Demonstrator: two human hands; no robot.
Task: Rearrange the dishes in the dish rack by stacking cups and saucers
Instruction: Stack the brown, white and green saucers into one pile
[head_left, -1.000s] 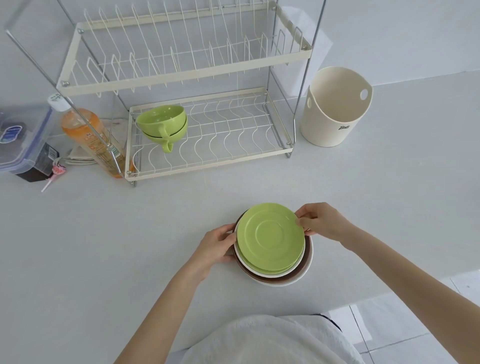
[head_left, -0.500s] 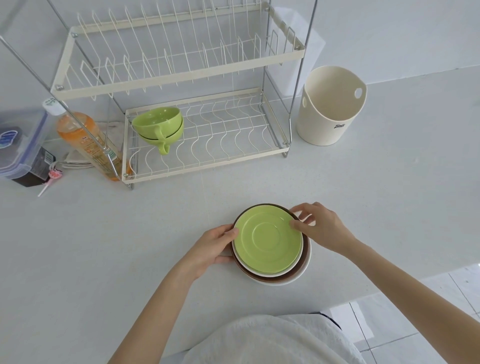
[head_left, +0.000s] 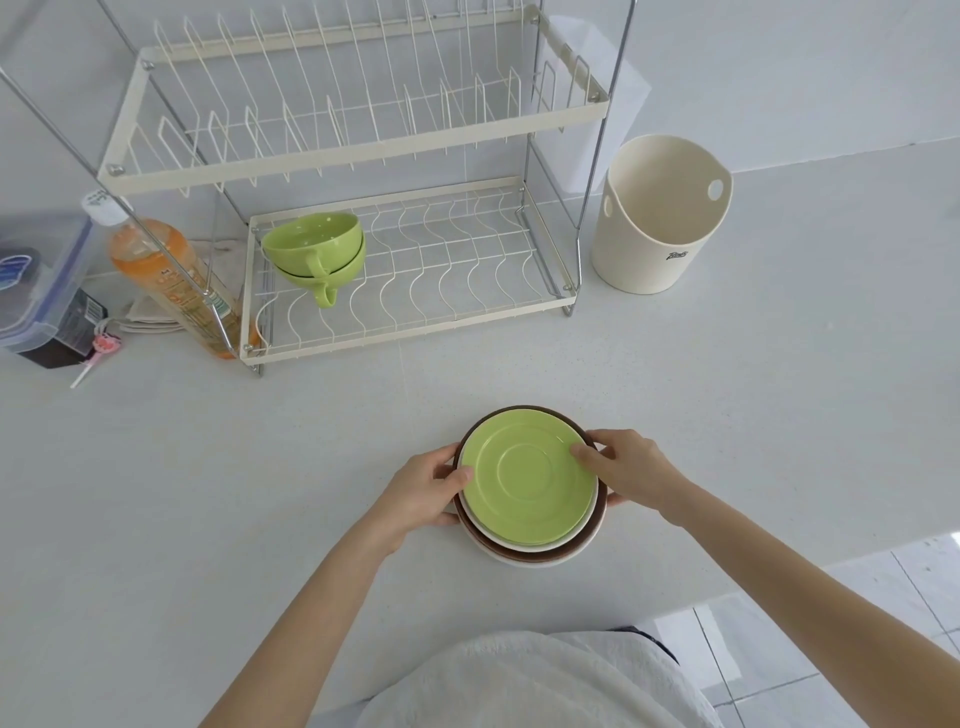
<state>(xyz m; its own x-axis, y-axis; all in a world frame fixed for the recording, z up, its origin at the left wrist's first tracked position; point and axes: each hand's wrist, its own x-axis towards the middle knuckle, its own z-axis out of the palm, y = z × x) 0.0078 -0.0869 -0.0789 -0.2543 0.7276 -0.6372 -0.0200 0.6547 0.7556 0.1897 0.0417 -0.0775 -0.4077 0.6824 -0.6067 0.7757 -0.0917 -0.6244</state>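
A stack of saucers (head_left: 527, 480) sits on the white counter near its front edge, with a green saucer on top of white and brown ones. My left hand (head_left: 423, 491) grips the stack's left rim. My right hand (head_left: 626, 470) grips the right rim, thumb on the green saucer. Two green cups (head_left: 314, 249) are stacked at the left end of the lower shelf of the two-tier wire dish rack (head_left: 415, 325). The upper shelf holds nothing.
A cream plastic bucket (head_left: 657, 223) stands right of the rack. An orange bottle (head_left: 171, 280) leans at the rack's left, beside a clear lidded box (head_left: 36, 280) and a pink item (head_left: 101, 348). The counter's front edge runs lower right above a tiled floor.
My right hand has shifted from the stack's far right edge to a grip round its right rim. The green saucer has settled flat on the stack. My left hand stays on the left rim.
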